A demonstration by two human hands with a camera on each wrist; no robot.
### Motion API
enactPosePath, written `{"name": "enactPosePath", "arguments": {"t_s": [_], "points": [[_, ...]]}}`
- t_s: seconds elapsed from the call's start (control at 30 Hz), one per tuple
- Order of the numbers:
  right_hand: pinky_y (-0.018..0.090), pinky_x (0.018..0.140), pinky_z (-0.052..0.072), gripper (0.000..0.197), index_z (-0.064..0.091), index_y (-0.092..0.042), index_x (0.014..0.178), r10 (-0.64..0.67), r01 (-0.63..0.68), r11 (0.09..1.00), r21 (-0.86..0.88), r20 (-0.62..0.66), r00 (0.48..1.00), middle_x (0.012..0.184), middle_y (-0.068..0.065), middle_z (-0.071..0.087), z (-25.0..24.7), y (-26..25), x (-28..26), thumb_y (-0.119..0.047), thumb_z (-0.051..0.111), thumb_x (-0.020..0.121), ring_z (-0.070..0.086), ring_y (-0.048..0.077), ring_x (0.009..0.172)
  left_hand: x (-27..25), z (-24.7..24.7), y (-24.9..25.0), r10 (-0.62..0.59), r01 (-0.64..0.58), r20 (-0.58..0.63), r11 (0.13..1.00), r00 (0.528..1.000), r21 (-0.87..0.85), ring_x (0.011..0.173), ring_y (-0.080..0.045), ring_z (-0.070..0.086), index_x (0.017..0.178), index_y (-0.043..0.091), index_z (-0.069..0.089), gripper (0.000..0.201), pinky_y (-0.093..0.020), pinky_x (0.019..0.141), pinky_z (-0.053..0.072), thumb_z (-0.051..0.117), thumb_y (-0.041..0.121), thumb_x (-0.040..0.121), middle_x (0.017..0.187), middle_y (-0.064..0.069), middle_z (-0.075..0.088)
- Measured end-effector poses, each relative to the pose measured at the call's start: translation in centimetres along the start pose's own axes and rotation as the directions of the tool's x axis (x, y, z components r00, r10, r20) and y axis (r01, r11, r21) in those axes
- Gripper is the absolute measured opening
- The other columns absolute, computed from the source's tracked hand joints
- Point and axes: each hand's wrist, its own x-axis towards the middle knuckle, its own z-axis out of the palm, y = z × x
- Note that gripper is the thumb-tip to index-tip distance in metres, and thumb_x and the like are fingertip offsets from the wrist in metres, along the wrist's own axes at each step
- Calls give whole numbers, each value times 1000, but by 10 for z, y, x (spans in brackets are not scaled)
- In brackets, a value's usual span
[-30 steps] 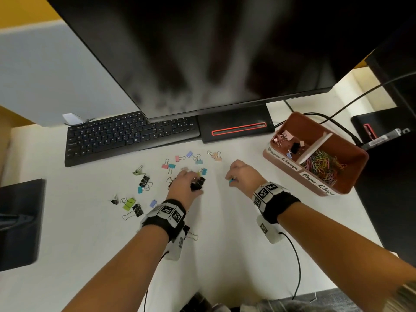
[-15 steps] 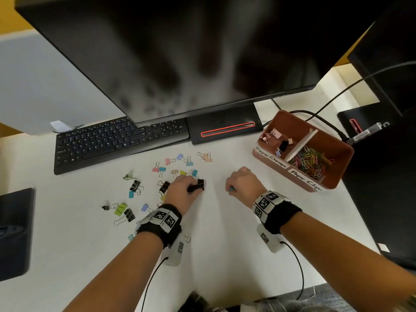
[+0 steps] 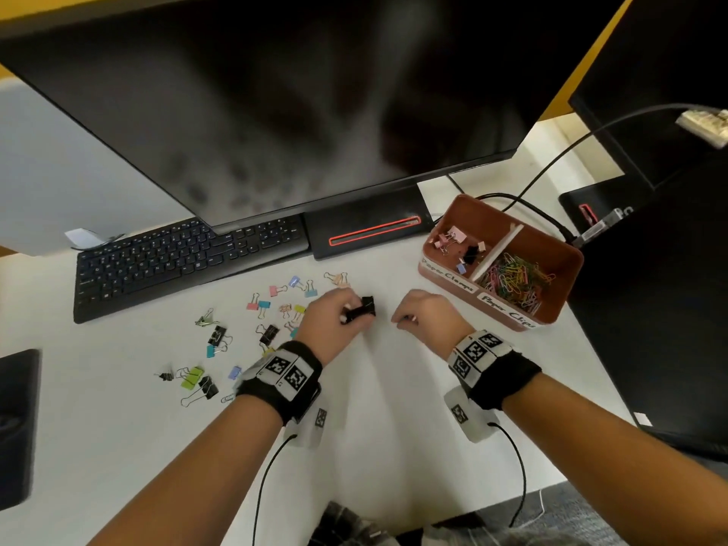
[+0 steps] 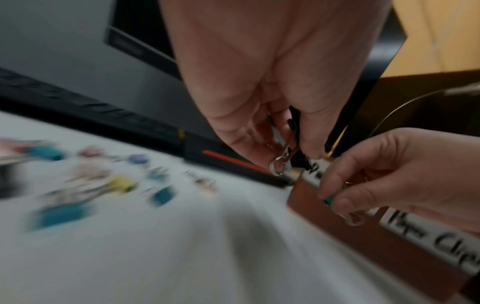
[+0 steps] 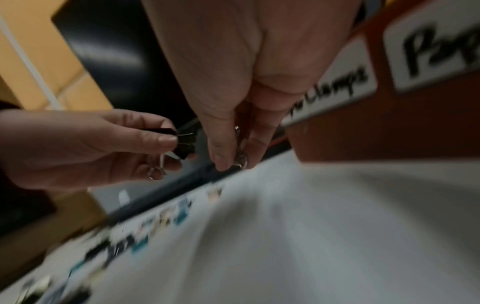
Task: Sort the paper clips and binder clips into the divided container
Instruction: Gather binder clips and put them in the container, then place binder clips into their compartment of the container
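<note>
Holding: left hand (image 3: 330, 321) pinches black binder clips (image 3: 362, 308) between thumb and fingers, lifted just above the bench (image 3: 374, 427).
Right hand: the right hand (image 3: 427, 315) is curled, fingertips pinching a small teal binder clip (image 4: 327, 200) with wire handles; it hovers just left of the container.
Container: the brown divided container (image 3: 551, 317) stands at the right on the bench; its left compartment holds a few binder clips (image 3: 459, 246), its right compartment a heap of coloured paper clips (image 3: 516, 279). Handwritten labels sit on its front wall.
Loose clips: many coloured and black binder clips (image 3: 244, 333) lie scattered on the bench left of the hands, in front of the keyboard (image 3: 177, 262).
Behind: a dark monitor (image 3: 295, 112) looms over the keyboard.
</note>
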Motion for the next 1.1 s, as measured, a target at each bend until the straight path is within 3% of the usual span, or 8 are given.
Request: {"name": "enactPosePath", "arguments": {"t_s": [0.2,0.3,0.43,0.53,0.6,0.8,0.97,1.1], "points": [[30,87,44,17,66,-5,102,104,-118,993,-8,-417,903,106,15,64,-95,3,-13,-7,57,87,60,28,97,73,19,103,119,-119,0,988,993,-99,64,-8,54,74,19,58,20,-22,59,40,72,32,76,69,7,58],[33,97,44,34,54,-13,119,254,-209,966,152,-405,878,117,12,60,-115,13,-3,-2,51,87,57,26,108,100,36,124,55,-53,32,996,998,-68,73,-10,56,87,18,62,22,-19,63,40,63,40,83,77,8,58],[45,105,42,43,46,-18,127,247,-217,968,125,-352,903,130,9,50,-110,18,10,-4,52,87,50,26,120,107,32,110,-12,12,6,998,1000,-66,107,-17,55,123,12,56,48,-27,97,44,61,41,84,120,-5,50],[41,91,51,37,52,-18,120,79,-28,991,131,-400,913,113,1,52,-93,9,17,-6,56,85,59,18,95,84,7,74,24,-35,-132,996,991,-83,100,-17,57,113,14,62,34,-29,96,46,68,24,81,109,0,51],[38,86,51,40,52,-20,121,-17,62,989,138,-300,954,108,-3,51,-75,0,24,-9,60,83,57,15,82,61,-12,39,-30,28,-212,1000,977,-11,95,-19,57,109,15,61,33,-30,91,46,70,19,77,105,0,50],[44,104,40,71,31,-31,137,-8,16,997,-71,117,993,133,6,43,-12,-26,66,-35,70,77,43,28,124,-1,-45,-55,-373,406,-207,901,905,155,101,-27,52,112,17,53,47,-39,92,43,75,24,71,109,-8,48],[43,109,34,72,34,-31,137,65,-41,991,-125,196,978,142,9,31,22,-46,95,-41,70,76,33,32,130,-16,-43,-84,-387,400,-103,879,916,260,114,-24,41,125,30,48,62,-37,98,39,74,41,70,125,-2,41],[41,106,35,63,45,-28,131,22,10,985,-172,183,983,139,8,32,40,-64,105,-41,71,75,32,31,125,-12,-40,-92,-309,311,-52,909,950,278,111,-20,44,128,27,49,56,-34,99,40,70,32,77,126,0,43]]}}
